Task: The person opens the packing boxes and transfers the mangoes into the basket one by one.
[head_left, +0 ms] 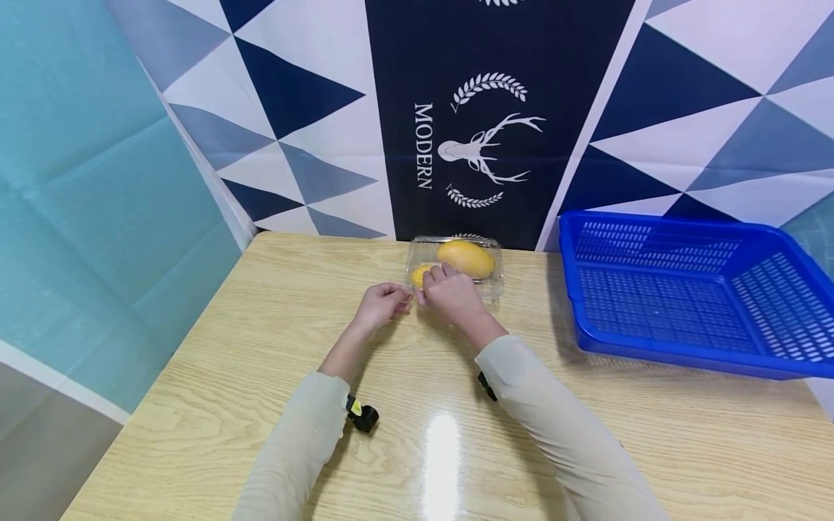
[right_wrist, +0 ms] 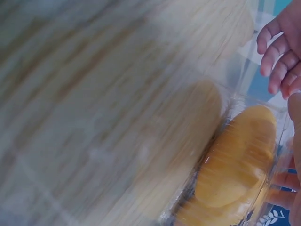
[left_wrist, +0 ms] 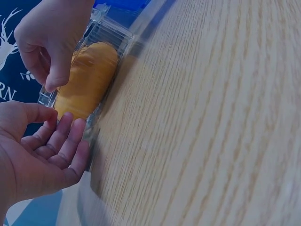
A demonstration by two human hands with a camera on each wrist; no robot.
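Note:
A clear plastic box [head_left: 496, 278] stands at the back edge of the table with two yellow mangoes inside. The larger mango [head_left: 464, 258] lies at the rear; the other mango [head_left: 420, 275] is partly covered by my right hand [head_left: 454, 295]. That hand reaches over the box's front left with curled fingers, gripping its edge. At the front left corner, my left hand [head_left: 386, 304] pinches the box's rim between thumb and forefinger. In the left wrist view, the remaining fingers [left_wrist: 70, 146] are loosely bent beside the box. The exact contact under the right fingers is partly hidden.
A blue plastic basket [head_left: 658, 346] stands at the right of the wooden table [head_left: 260, 376]. Behind the table hangs a patterned cloth [head_left: 469, 43] with triangles and a deer head. A pale blue sheet [head_left: 78, 181] covers the left side.

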